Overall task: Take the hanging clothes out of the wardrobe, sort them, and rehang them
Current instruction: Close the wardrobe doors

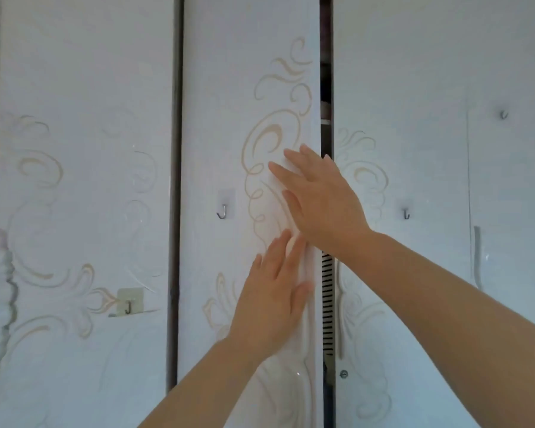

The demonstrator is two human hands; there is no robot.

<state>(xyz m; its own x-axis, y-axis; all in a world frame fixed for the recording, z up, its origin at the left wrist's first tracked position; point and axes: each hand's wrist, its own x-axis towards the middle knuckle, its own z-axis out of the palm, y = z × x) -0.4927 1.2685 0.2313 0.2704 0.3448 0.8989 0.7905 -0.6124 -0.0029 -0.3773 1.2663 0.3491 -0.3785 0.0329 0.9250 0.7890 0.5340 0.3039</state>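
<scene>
The wardrobe's middle door [229, 118] stands upright before us, its long axis vertical, white with pale gold scrollwork. Along its right edge a narrow dark gap [326, 88] runs from top to bottom, and in it we see a sliver of black-and-white striped fabric [327, 304] hanging inside. The rest of the clothes are hidden behind the doors.

Both hands lie flat against the middle door beside that gap, fingers straight and holding nothing. The left hand [272, 301] is lower, fingers pointing up. The right hand [322, 199] is above it, fingers spread and pointing up to the left, with its forearm crossing the gap from the lower right.

The left door [84, 88] and right door [414, 72] carry the same scrollwork. We count stick-on hooks on all three: one on the middle door [222, 211], one lower on the left door [128, 307], two on the right door [406, 214] [503, 115].
</scene>
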